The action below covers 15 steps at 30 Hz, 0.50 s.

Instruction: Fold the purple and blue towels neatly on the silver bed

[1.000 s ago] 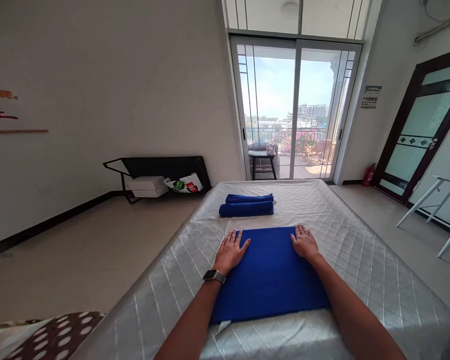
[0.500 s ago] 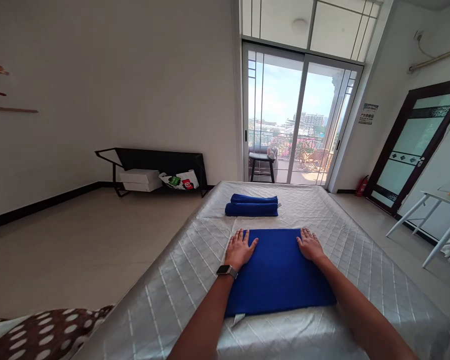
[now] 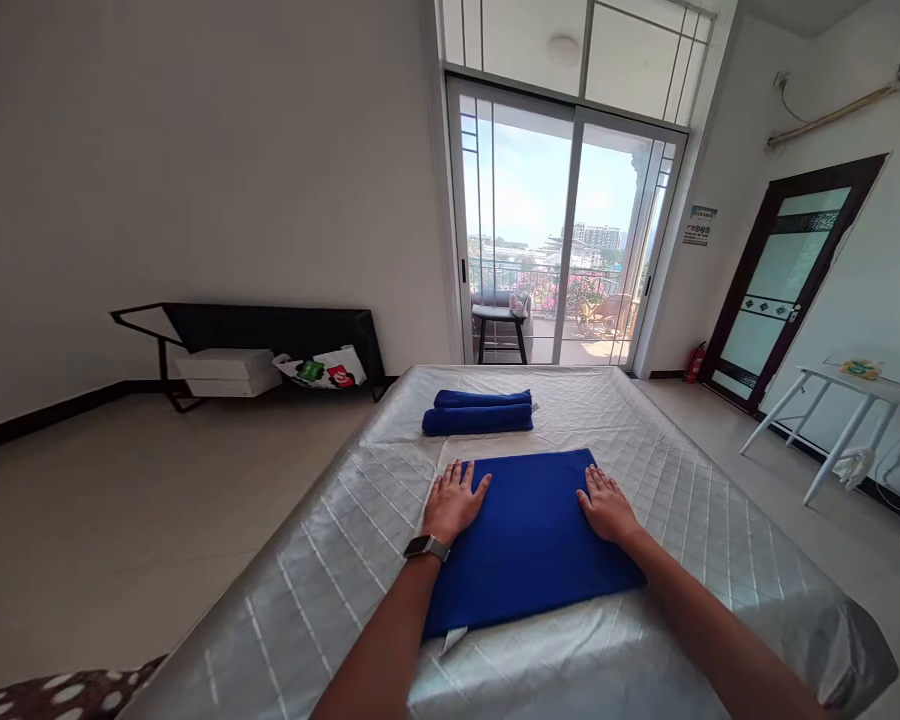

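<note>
The blue cloth (image 3: 532, 540) lies flat towards the bed's (image 3: 330, 540) near edge, two rolls (image 3: 478, 420) beyond. Left hand (image 3: 450, 508) and right hand (image 3: 607, 510) rest on its sides, each grip spread wide, holding nothing. Uneven pressure could skew or crease it. Palms and right edge are partly hidden.

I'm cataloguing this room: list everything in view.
Flat cloth: one, blue, on mattress
Rolled cloths: two, blue, beyond it
Mattress: one, silver, centre
Rack: one, black, left wall
Boxes: two, white, at rack
Bag: one, white, beside boxes
Sliding doors: two, grey-framed, ahead
Stool: one, black, at doors
Hinged door: one, brown, right
Extinguisher: one, red, beside door
Table: one, white, right
Spotted fabric: one, brown-white, lower left
Watch: one, dark, left wrist
Left hand, right hand: one each, bare, on cloth's edges
</note>
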Each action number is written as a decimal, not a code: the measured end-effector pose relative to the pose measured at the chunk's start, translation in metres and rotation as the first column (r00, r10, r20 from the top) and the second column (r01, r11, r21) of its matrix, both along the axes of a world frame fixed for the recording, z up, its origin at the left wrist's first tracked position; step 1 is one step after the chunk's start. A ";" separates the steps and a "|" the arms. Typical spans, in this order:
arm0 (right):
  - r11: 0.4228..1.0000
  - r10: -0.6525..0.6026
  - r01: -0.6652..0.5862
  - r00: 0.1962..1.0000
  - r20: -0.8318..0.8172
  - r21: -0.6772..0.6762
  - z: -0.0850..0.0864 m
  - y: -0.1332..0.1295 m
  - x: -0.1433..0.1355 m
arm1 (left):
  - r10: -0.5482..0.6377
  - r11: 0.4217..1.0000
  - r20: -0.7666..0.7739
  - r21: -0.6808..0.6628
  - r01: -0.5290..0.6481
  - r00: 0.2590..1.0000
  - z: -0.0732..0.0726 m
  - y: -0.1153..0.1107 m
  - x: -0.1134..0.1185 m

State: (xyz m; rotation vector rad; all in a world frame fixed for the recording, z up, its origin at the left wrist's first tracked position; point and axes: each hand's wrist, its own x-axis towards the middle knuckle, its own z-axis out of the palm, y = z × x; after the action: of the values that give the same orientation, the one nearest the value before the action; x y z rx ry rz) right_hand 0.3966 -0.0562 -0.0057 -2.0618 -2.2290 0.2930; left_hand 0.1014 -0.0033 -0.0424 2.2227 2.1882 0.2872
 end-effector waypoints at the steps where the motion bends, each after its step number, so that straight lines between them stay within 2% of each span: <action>1: 1.000 0.000 0.000 1.000 -0.006 0.000 0.000 0.000 0.000 | 0.004 1.000 -0.006 0.009 -0.004 1.000 0.000 0.000 -0.001; 5: 1.000 -0.009 0.009 0.999 -0.046 0.000 -0.001 0.000 0.000 | 0.025 0.992 -0.051 0.128 -0.018 0.998 0.004 -0.003 -0.001; 8: 1.000 -0.019 0.019 0.997 -0.073 -0.007 -0.003 0.002 -0.001 | -0.046 0.975 -0.087 0.215 0.064 0.995 0.014 -0.008 0.015; 11: 1.000 -0.017 0.017 0.996 -0.090 -0.006 -0.004 0.002 -0.001 | -0.224 0.957 -0.110 0.162 0.240 0.968 0.022 -0.016 0.059; 15: 1.000 0.006 -0.005 0.998 -0.060 0.026 -0.005 0.000 0.000 | -0.466 0.878 -0.107 0.062 0.474 0.878 0.018 -0.028 0.137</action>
State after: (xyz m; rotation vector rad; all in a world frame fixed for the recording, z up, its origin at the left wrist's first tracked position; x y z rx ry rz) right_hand 0.3969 -0.0561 -0.0106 -2.0065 -2.1921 0.3203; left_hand 0.2387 -0.0310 -0.0242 2.7664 1.6077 0.2766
